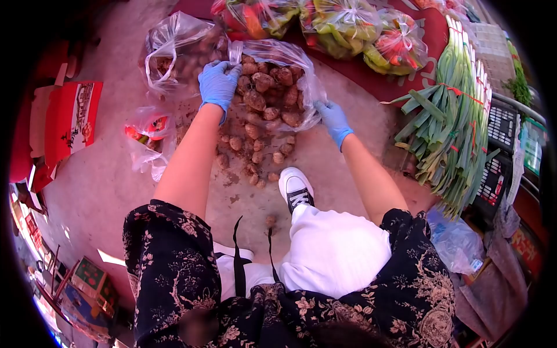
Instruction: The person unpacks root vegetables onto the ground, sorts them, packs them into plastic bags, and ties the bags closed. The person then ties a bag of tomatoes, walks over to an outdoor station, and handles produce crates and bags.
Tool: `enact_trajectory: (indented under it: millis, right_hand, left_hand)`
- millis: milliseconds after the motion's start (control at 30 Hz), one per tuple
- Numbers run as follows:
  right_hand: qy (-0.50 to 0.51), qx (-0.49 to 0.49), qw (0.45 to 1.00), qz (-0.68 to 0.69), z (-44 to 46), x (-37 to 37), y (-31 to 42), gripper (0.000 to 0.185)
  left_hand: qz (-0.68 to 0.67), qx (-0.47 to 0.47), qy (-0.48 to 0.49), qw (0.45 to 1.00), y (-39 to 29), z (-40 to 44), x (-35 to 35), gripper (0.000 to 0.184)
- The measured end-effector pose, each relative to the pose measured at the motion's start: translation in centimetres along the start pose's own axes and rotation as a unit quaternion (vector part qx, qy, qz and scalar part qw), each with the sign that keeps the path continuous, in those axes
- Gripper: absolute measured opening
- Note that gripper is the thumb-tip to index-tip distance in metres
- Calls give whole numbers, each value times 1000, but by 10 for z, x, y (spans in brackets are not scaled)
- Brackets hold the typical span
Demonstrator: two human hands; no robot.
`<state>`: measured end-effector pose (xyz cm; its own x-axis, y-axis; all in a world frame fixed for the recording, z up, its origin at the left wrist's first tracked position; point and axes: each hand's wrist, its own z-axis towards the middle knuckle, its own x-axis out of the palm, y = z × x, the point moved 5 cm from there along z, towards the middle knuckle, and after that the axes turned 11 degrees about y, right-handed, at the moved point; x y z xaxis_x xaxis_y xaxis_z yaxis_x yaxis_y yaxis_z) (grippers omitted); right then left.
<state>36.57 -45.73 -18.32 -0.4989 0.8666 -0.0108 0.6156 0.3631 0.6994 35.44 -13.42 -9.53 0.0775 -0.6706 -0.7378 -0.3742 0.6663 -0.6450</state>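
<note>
A clear plastic bag [314, 87] lies on its side on the floor, its mouth facing me, with brown, rough taro roots [264, 82] inside. More loose taro [253, 145] lies spilled on the ground in front of the mouth. My left hand [219, 86], in a blue glove, is closed on the bag's left edge. On the opposite side my right hand [333, 120], also blue-gloved, pinches the bag's right rim. Behind my left hand sits another clear bag [180, 52] with similar roots in it.
Bags of peppers [339, 26] stand at the back on a dark red mat [371, 81]. Bundled leeks [452, 122] lean against crates [500, 124] on the right. A small bag [152, 130] and a red carton [72, 119] are on the left. My shoe [297, 188] is near the loose roots.
</note>
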Motion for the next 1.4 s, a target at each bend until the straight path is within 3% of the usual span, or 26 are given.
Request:
enact_trajectory:
  millis: [33, 67, 100, 167, 200, 233, 333, 400, 500, 600, 700, 800, 900, 1000, 1100, 1200, 1233, 1300, 1400]
  right_hand:
    - [0, -47, 996, 76, -12, 9, 17, 32]
    - [0, -95, 984, 152, -22, 14, 36, 27]
    - [2, -139, 968, 210, -23, 12, 53, 28]
    - [7, -225, 920, 321, -22, 6, 87, 30]
    - [-21, -268, 920, 285, -27, -2, 109, 28]
    - [-49, -309, 917, 245, -35, -12, 132, 27]
    - [95, -333, 875, 339, -79, -6, 201, 36]
    - [-9, -378, 877, 295, -85, -18, 213, 35]
    - [-72, -398, 879, 252, -86, -36, 211, 34]
    - [-110, -386, 900, 171, -65, -48, 183, 25]
    - [-143, -320, 930, 114, -48, -36, 150, 30]
    - [-129, -223, 966, 16, -42, -34, 127, 34]
    - [-119, -209, 969, -56, -37, -33, 128, 31]
    - [-313, -327, 852, -263, -65, -17, 162, 22]
    - [-394, -567, 598, -407, -127, 45, 219, 21]
    - [-11, -587, 692, -421, -135, 105, 206, 26]
    - [112, -511, 726, -446, -125, 122, 182, 28]
    - [215, -358, 700, -580, -109, 143, 126, 29]
    - [185, -290, 616, -708, -77, 144, 47, 32]
  left_hand:
    - [-23, -15, 73, 997, 4, 8, 4, 44]
    - [-208, -11, 88, 974, 13, 13, 10, 28]
    - [-394, 12, 105, 913, 18, 19, 13, 22]
    - [-537, -26, 123, 834, 18, 21, -7, 18]
    - [-589, -46, 101, 800, 1, 17, -25, 19]
    - [-597, -32, 135, 790, -5, 20, -40, 21]
    - [-596, 34, 139, 790, -30, 34, -67, 19]
    - [-588, 88, 160, 788, -57, 32, -82, 20]
    - [-597, 168, 204, 757, -71, 30, -92, 27]
    - [-582, 95, 204, 781, -51, 23, -69, 27]
    - [-604, -3, 172, 778, -28, 7, -43, 20]
    - [-584, -24, 192, 789, -7, 1, -30, 21]
    - [-542, -17, 204, 815, -5, -3, -33, 21]
    - [-486, -8, 217, 846, 3, -11, -33, 26]
    - [-464, 3, 202, 862, 7, -18, -39, 27]
    - [-447, 14, 167, 879, 18, -24, -41, 30]
    - [-438, 14, 157, 885, 22, -27, -41, 32]
    - [-378, 32, 98, 920, 35, -33, -46, 35]
    - [-280, -9, 20, 960, 50, -69, -46, 30]
